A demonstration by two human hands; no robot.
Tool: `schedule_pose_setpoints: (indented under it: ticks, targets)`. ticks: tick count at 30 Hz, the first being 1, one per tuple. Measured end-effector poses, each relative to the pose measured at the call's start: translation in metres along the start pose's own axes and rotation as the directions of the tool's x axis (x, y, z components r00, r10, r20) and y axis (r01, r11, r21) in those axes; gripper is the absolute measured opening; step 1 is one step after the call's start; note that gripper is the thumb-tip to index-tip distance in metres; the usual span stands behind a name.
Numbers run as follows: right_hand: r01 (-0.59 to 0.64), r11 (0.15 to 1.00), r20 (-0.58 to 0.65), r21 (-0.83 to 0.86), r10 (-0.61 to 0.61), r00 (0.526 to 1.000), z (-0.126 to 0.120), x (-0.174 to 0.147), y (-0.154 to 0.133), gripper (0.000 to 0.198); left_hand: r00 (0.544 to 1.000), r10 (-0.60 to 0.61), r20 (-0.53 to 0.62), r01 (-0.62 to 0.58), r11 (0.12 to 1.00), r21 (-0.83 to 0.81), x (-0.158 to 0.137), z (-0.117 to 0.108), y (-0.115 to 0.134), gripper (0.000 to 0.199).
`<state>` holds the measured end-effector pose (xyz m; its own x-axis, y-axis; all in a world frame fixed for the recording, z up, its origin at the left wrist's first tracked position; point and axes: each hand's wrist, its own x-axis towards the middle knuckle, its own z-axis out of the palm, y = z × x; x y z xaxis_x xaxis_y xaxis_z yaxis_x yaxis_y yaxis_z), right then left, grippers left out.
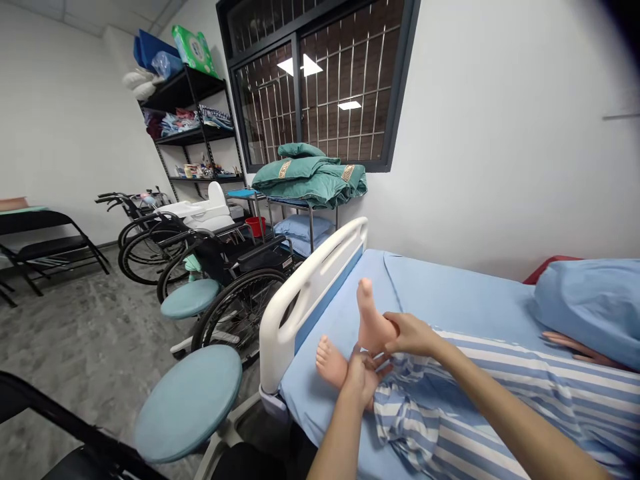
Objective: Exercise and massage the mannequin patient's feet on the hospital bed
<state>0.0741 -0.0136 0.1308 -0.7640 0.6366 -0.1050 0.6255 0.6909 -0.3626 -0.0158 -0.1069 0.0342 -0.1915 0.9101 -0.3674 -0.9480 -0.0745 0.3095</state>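
On the bed lie the legs of what looks like a care manikin in blue-and-white striped trousers [480, 407]. One bare foot [369, 317] points upward, raised off the sheet. My right hand [413, 335] is closed round its ankle, just above the trouser hem. Beneath its heel, my left hand [361, 375] is cupped with the fingers curled, partly hidden by my own wrist. The other bare foot [330, 361] rests on the sheet beside my left hand, which lies across its ankle; whether it presses there I cannot tell.
A white footboard [280, 327] closes the bed's end. Round blue stools [193, 400] and wheelchairs [250, 300] stand to the left. Green folded quilts [315, 177] lie on a rack by the window. A blue cover [590, 303] partly hides the manikin's hand [580, 347].
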Motion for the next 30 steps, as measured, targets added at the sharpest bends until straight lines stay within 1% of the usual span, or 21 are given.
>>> schedule_pose_setpoints:
  ticks: [2, 3, 5, 7, 9, 10, 11, 13, 16, 18, 21, 23, 26, 28, 30]
  targets:
    - [0.029, 0.998, -0.023, 0.053, -0.027, 0.999, -0.016, -0.009, -0.002, 0.027, 1.0, -0.002, 0.019, 0.001, 0.999, 0.032, 0.009, -0.007, -0.003, 0.028]
    - [0.042, 0.996, -0.043, 0.079, -0.038, 0.998, -0.024, -0.013, -0.002, 0.026, 1.0, -0.002, 0.029, 0.001, 0.998, 0.056, 0.012, -0.009, -0.004, 0.027]
    - [0.059, 0.991, -0.078, 0.123, -0.05, 0.996, -0.042, -0.02, -0.001, 0.023, 0.999, 0.007, 0.042, -0.011, 0.996, 0.089, 0.017, -0.014, -0.005, 0.032]
    - [0.067, 0.985, -0.087, 0.159, -0.054, 0.995, -0.056, -0.024, 0.001, 0.022, 0.998, 0.021, 0.053, -0.026, 0.995, 0.1, 0.019, -0.016, -0.005, 0.038]
    - [0.059, 0.982, -0.081, 0.177, -0.045, 0.996, -0.063, -0.023, 0.004, 0.023, 0.997, 0.031, 0.067, -0.038, 0.994, 0.106, 0.018, -0.015, -0.005, 0.043]
    - [0.053, 0.983, -0.076, 0.176, -0.04, 0.996, -0.062, -0.021, 0.005, 0.024, 0.997, 0.034, 0.075, -0.042, 0.993, 0.108, 0.016, -0.015, -0.004, 0.045]
    - [0.046, 0.985, -0.074, 0.167, -0.034, 0.997, -0.059, -0.018, 0.006, 0.024, 0.996, 0.032, 0.084, -0.041, 0.993, 0.111, 0.015, -0.014, -0.003, 0.047]
    - [0.028, 0.992, -0.069, 0.126, -0.019, 0.997, -0.044, -0.009, 0.007, 0.024, 0.994, 0.018, 0.112, -0.03, 0.993, 0.11, 0.012, -0.013, -0.001, 0.051]
    - [-0.025, 0.999, -0.045, 0.045, 0.027, 0.999, -0.008, 0.008, 0.009, 0.027, 0.984, -0.01, 0.177, -0.006, 0.996, 0.088, 0.014, -0.016, -0.001, 0.052]
    - [-0.058, 0.998, -0.022, -0.011, 0.058, 0.998, 0.018, 0.018, 0.011, 0.03, 0.98, -0.03, 0.196, 0.016, 0.997, 0.071, 0.019, -0.02, -0.003, 0.054]
    - [-0.074, 0.993, -0.007, -0.089, 0.073, 0.997, 0.052, 0.031, 0.018, 0.032, 0.987, -0.075, 0.142, 0.068, 0.996, 0.056, 0.029, -0.027, -0.006, 0.058]
    - [-0.088, 0.989, -0.017, -0.122, 0.087, 0.996, 0.068, 0.039, 0.026, 0.035, 0.987, -0.094, 0.13, 0.089, 0.995, 0.04, 0.033, -0.03, -0.008, 0.059]
    - [-0.109, 0.985, -0.017, -0.136, 0.107, 0.994, 0.087, 0.047, 0.039, 0.04, 0.983, -0.108, 0.147, 0.108, 0.994, 0.007, 0.034, -0.029, -0.009, 0.062]
    - [-0.105, 0.985, 0.01, -0.133, 0.108, 0.994, 0.098, 0.051, 0.046, 0.039, 0.986, -0.118, 0.122, 0.119, 0.993, -0.008, 0.033, -0.028, -0.009, 0.061]
    - [-0.102, 0.986, 0.041, -0.131, 0.108, 0.993, 0.107, 0.054, 0.049, 0.036, 0.989, -0.126, 0.072, 0.127, 0.992, -0.012, 0.033, -0.028, -0.01, 0.059]
